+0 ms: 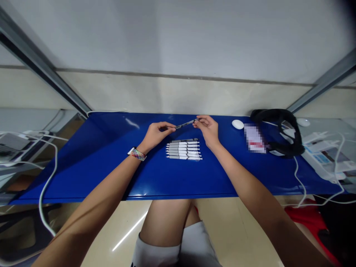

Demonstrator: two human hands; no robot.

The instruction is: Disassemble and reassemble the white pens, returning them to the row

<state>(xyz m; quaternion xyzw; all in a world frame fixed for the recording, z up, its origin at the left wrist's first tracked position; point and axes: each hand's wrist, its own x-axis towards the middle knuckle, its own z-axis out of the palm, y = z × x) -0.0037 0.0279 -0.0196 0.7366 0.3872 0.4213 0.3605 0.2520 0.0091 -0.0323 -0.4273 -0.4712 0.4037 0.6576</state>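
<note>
A dark grey pen is held up between my two hands over the blue table. My left hand pinches its left end with thumb and fingers. At the raised right end, my right hand grips it with the fingertips. Just below lies a row of several white and grey pens, side by side with their tips to the left. The topmost one in the row, a dark pen, lies slightly tilted.
To the right sit a white mouse, a blurred-out card and a black headset strap. A white power strip with cables stands at the right edge. Another white cable loops on the left. A wall closes the back.
</note>
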